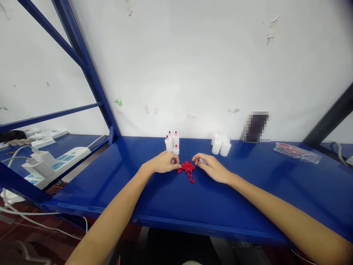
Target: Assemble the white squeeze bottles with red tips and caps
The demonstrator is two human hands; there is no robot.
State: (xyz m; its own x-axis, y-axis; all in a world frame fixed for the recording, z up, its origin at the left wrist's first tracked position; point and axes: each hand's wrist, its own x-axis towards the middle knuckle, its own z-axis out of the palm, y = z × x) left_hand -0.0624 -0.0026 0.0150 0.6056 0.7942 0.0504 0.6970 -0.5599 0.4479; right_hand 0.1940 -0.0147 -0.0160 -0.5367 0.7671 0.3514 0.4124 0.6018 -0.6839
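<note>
Left hand (164, 162) narrow, catch unclear, red caps (188, 167) at its three o'clock: likely light, stiff, best pinched by the sides! Right hand (213, 168) curls round a white object (203, 161), mostly hidden.

Left hand (166, 162): fingertips overlap the edge of the red caps (187, 166), can't tell if one's pinched. Caps too small and jumbled to count. Right hand (211, 166): its fingers hide most of a white piece (202, 161), can't ID it. Rear red-tipped bottles (168, 144) part blocked by front ones; same for white bottles (225, 148), count unclear. Dark panel (256, 127) pixelated. Clear bag (300, 152) contents too blurry. Black item (12, 136) cut by left edge, bench (165, 198) by right.
</note>
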